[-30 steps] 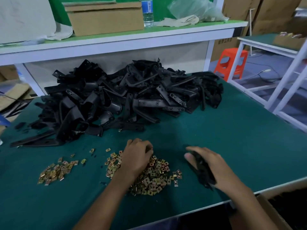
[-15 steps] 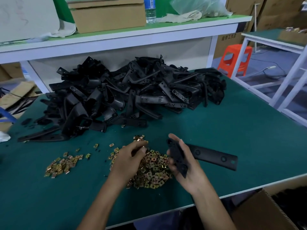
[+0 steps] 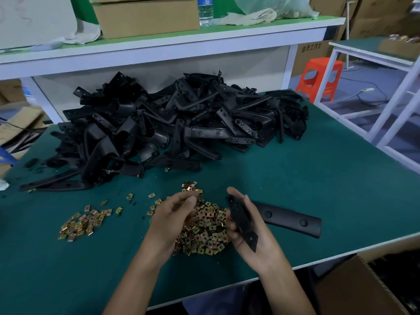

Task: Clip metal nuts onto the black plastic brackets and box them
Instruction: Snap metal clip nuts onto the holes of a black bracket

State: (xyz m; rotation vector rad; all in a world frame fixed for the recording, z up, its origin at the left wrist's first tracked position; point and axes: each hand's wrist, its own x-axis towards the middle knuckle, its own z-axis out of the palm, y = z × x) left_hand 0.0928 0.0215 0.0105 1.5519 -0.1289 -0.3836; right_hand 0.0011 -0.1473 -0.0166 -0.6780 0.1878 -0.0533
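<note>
The right hand (image 3: 250,233) is gripping a black, angled plastic bracket (image 3: 295,220). One arm is lying across the palm with thumb and fingers curling round it, and the other is reaching right, low over the green surface (image 3: 318,178). The left hand (image 3: 175,214) is hovering over the near heap of brass-coloured square metal nuts (image 3: 204,230) with its fingertips drawing together. I cannot tell whether a nut is sitting between them.

The likely trouble is a small nut slipping from so light a pinch and dropping back into the heap. It may also be meeting the bracket's edge the wrong way round and jamming. The long free arm could be twisting the bracket in the palm as the clip is pushed on.

A second ago the right hand was lying palm down near the surface's near edge, covering the bracket. Now it is turning palm up and showing it. The left hand, then buried in the nuts, is now lifting clear of them.
</note>
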